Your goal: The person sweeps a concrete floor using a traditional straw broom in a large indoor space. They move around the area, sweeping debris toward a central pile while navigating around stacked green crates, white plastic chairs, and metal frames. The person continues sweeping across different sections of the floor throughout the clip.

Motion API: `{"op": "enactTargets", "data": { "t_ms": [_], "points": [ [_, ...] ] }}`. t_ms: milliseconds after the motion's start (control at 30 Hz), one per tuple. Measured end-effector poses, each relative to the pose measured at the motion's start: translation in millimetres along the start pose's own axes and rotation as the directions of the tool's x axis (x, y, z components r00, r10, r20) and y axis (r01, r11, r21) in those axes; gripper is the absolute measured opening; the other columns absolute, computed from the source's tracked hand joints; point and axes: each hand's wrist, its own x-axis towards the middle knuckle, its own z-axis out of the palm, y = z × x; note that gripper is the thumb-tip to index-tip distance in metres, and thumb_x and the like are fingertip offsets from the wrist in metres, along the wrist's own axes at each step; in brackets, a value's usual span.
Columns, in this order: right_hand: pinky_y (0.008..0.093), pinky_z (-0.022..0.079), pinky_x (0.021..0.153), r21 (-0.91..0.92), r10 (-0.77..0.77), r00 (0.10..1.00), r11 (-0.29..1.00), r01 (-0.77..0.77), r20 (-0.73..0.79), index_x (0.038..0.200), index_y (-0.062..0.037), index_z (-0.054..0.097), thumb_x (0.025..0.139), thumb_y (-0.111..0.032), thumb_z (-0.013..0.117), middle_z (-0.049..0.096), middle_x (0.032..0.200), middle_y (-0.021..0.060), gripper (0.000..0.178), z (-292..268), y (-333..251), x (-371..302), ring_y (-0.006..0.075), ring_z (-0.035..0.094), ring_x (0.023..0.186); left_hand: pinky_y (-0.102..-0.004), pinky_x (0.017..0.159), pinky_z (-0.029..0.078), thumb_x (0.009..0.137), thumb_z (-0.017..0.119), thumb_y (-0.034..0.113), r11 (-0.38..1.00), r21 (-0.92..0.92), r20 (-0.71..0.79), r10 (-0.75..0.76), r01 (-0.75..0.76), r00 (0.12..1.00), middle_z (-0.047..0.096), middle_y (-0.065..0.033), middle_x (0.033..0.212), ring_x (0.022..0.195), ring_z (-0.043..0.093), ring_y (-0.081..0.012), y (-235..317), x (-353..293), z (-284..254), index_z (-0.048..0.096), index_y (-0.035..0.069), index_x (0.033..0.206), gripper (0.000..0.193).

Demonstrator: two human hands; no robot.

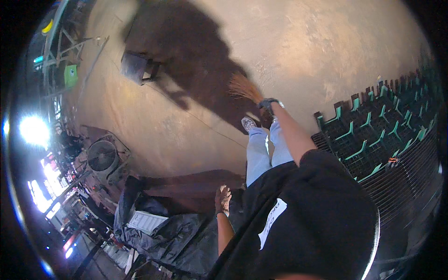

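My right arm reaches forward past my knees. In my right hand [268,104], which wears a dark glove, is a broom [245,87] with brown, straw-like bristles. Its bristles fan out to the left, low over the floor beside my shoes; the glove hides its grip. My left hand [223,200] hangs at my left, its fingers curled around something pale and crumpled that I cannot make out. Close to that hand lies a black plastic sheet [186,238].
Black crates with green edges [368,135] stand in rows at the right. A round fan [102,156] stands at the left. A dark box-like object [134,68] sits on the bare floor [308,51] ahead. A white printed sheet [146,221] lies on the black plastic.
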Motion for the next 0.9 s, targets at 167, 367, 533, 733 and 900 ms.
{"op": "enactTargets", "data": {
  "t_ms": [167,367,533,733,900],
  "points": [
    [0.0398,0.05,0.068,0.131,0.176,0.968,0.979,-0.154,-0.179,0.093,-0.0078,0.068,0.076,-0.04,0.065,0.065,0.081,0.0089,0.037,-46.4,26.4,-61.8,0.023,0.058,0.065,-0.039,0.093,0.045,0.09,0.057,0.021,0.997,-0.047,0.034,-0.052,0.054,0.998,0.054,-0.0151,0.12,0.106,0.056,-0.0265,-2.5,15.4,6.8,0.047,0.006,0.128,0.042],
    [0.0366,0.048,0.048,0.378,0.007,0.966,0.921,0.094,-0.257,0.106,-0.0139,0.055,0.077,-0.023,0.066,0.055,0.071,0.0061,0.032,-104.9,39.3,-187.9,0.0198,0.057,0.058,-0.0359,0.091,0.047,0.088,0.058,0.017,0.999,-0.011,-0.072,-0.042,0.041,0.997,0.052,-0.0137,0.123,0.104,0.056,-0.0266,37.2,10.7,36.0,0.044,0.004,0.13,0.046],
    [0.04,0.049,0.049,0.598,0.327,0.864,0.801,-0.038,-0.382,0.099,-0.0098,0.051,0.079,-0.02,0.064,0.06,0.073,0.0106,0.026,-155.0,41.2,-221.1,0.0255,0.059,0.059,-0.0366,0.095,0.047,0.093,0.053,0.017,1.0,0.028,-0.086,-0.011,0.014,0.996,0.048,-0.0153,0.131,0.112,0.055,-0.0293,35.7,9.0,34.4,0.043,-0.001,0.129,0.042],
    [0.039,0.051,0.052,0.647,0.425,0.688,0.757,0.086,-0.588,0.101,-0.0041,0.054,0.081,-0.024,0.064,0.061,0.07,0.0139,0.03,-202.0,69.1,-111.1,0.0259,0.062,0.061,-0.0329,0.08,0.051,0.093,0.054,0.019,0.996,0.051,-0.083,-0.071,0.076,0.994,0.06,-0.012,0.112,0.093,0.061,-0.0223,14.9,17.2,11.7,0.05,0.003,0.121,0.032],
    [0.0429,0.053,0.07,0.142,0.245,0.673,0.968,-0.206,-0.698,0.105,-0.0045,0.061,0.076,-0.044,0.061,0.067,0.089,0.016,0.05,-139.9,103.3,-28.3,0.0286,0.066,0.079,-0.0323,0.079,0.051,0.093,0.054,0.015,0.969,0.219,-0.127,-0.091,0.117,0.988,0.061,-0.0131,0.11,0.095,0.061,-0.0211,21.4,8.8,13.7,0.051,0.002,0.119,0.03]
  ]
}}
